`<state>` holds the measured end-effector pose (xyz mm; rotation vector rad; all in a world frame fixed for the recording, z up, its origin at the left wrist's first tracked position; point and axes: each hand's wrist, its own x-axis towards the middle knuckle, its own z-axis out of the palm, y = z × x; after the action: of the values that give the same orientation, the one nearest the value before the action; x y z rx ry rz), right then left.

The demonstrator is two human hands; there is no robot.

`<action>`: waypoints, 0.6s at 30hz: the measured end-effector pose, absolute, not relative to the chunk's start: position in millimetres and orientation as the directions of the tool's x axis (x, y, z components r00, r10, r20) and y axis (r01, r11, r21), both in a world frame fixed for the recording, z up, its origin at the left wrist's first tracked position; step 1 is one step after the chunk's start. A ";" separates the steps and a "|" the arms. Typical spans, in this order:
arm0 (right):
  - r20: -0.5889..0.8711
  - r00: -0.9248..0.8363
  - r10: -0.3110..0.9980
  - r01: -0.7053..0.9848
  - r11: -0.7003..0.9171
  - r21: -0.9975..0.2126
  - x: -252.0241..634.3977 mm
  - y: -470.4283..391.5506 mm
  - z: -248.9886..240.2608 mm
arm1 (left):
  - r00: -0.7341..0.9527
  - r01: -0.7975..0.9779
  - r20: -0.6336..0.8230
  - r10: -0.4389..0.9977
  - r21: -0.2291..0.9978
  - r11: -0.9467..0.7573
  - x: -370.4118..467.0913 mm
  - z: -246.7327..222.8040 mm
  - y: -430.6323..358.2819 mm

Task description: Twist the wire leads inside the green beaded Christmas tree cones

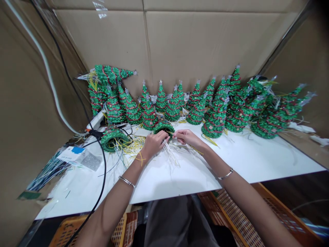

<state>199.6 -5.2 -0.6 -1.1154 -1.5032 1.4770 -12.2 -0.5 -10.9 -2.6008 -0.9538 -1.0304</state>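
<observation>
A small green Christmas tree (162,124) lies on its side at the middle of the white table, its hollow base turned toward me. My left hand (155,143) is closed at the near side of that base, and a bundle of white wires (170,154) hangs from beneath its fingers. Just to the right, my right hand (189,138) pinches thin yellow wires that run from the hollow; their loose ends trail below the wrist. A second tree (113,138) lies farther left with its open base facing me and wires spilling out.
Decorated trees (171,104) stand in a row along the cardboard wall (169,44). Loose yellow wires (133,145) litter the table (180,183). A black cable (105,164) crosses on the left, near a small box (73,154). Orange crates (236,212) sit below.
</observation>
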 end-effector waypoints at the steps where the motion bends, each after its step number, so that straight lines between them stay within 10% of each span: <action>1: -0.070 -0.355 0.932 0.082 -0.043 -0.996 199.2 -5.6 -1.1 | 0.535 0.644 0.675 0.509 0.064 -0.762 -11.6 -12.9 0.0; 18: -0.081 -0.378 0.922 0.005 -0.085 -0.996 191.8 -7.9 -4.1 | 0.579 0.625 0.680 0.450 -0.015 -0.781 -13.0 -14.8 3.6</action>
<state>191.8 -7.9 -4.1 -1.0542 -1.4390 1.5627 -13.0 3.6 -14.8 -2.5583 -0.8893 -0.9959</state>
